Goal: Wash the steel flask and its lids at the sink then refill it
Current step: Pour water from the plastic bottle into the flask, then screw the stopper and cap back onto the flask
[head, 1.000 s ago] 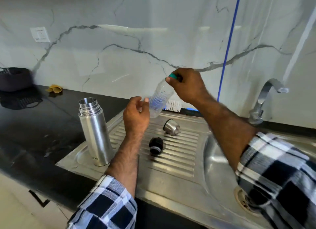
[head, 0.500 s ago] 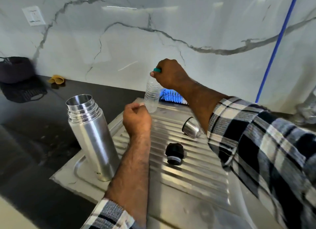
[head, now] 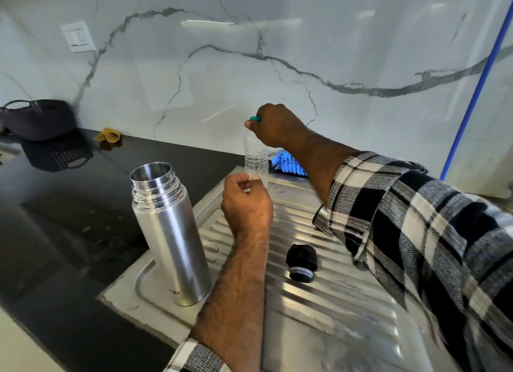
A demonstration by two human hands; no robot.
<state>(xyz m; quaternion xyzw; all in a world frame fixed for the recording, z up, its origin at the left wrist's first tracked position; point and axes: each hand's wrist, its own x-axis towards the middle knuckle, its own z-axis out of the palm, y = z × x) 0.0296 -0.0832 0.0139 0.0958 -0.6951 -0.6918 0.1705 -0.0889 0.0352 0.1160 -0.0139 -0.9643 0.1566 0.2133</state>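
The steel flask [head: 172,232] stands upright with its mouth open at the left end of the sink's drainboard [head: 319,302]. Its black inner lid [head: 301,262] lies on the ribs to the right. The steel cup lid [head: 322,220] shows only as a sliver behind my right sleeve. A clear plastic bottle [head: 255,155] stands upright at the back of the drainboard, and my right hand [head: 277,127] grips its teal cap [head: 255,118] from above. My left hand [head: 245,202] hovers curled just in front of the bottle's base, holding nothing that I can see.
A blue-bristled brush [head: 287,163] lies behind the bottle against the marble wall. The black counter [head: 69,218] stretches left of the flask, with a dark basket [head: 39,118] and a small yellow object [head: 108,135] at the back. The tap and basin are out of view.
The bottle was tilted in the air and now stands upright at the back of the drainboard. My left hand has come off it and curled. The view has shifted left.
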